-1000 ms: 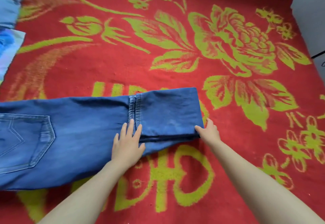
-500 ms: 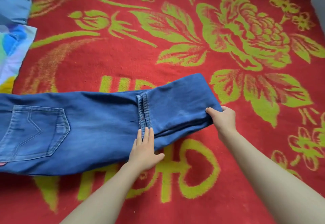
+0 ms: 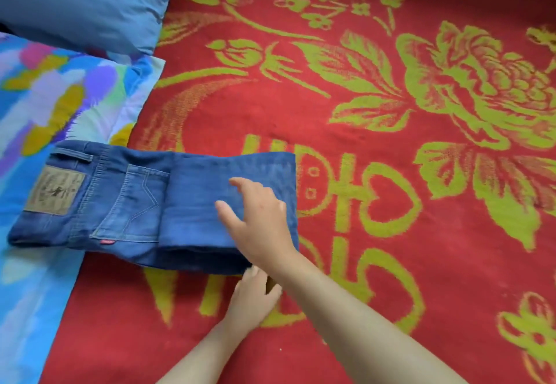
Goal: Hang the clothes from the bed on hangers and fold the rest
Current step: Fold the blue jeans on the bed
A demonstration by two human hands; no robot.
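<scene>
Two labels are showing on the jeans: unreadable tan patch, red tab. We are finding them newly folded on the bed, right grip wide atop, left grip wide at edge.

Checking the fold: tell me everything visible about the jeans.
The jeans are blue denim, legs folded over the seat. A back pocket with a red tab and a tan waistband patch show. They lie flat across the red blanket and colourful sheet. The right hand rests on top; the left hand touches the near edge.
</scene>
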